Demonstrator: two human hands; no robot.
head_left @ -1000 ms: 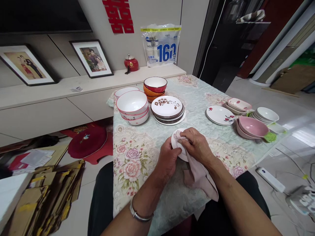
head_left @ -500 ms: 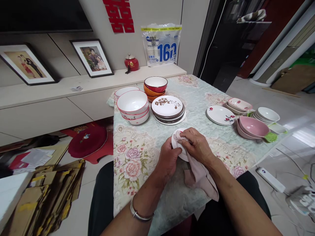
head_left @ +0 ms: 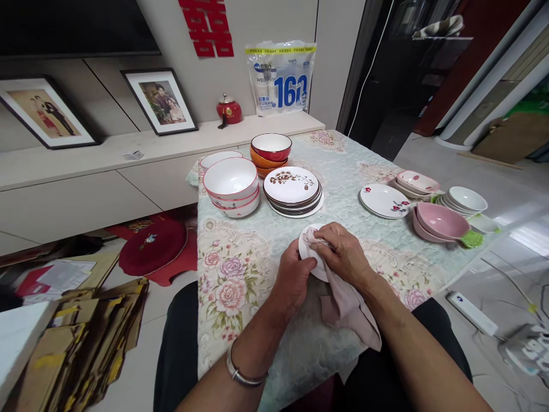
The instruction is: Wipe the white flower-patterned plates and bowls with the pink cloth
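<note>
My left hand [head_left: 297,276] grips the near left edge of a small white plate [head_left: 318,273], thumb over its face. My right hand [head_left: 343,249] is closed on a pale pink cloth [head_left: 345,303] and presses it against the plate's upper face. The cloth's loose end hangs down toward my lap. Much of the plate is hidden by the cloth and fingers. Beyond my hands stands a stack of plates [head_left: 292,186] with a brown flower pattern. To its left are stacked white bowls [head_left: 230,178] with pink rims.
Red and orange bowls [head_left: 271,150] are stacked at the back. On the right sit white flowered plates [head_left: 381,200], pink dishes [head_left: 443,221] and small white bowls [head_left: 468,198]. A flowered cloth covers the table [head_left: 240,246]. Flattened cardboard [head_left: 86,337] lies on the floor at left.
My right hand and the cloth have shifted very slightly on the plate, and the cloth now covers the red mark seen near its top. My left hand keeps its hold.
</note>
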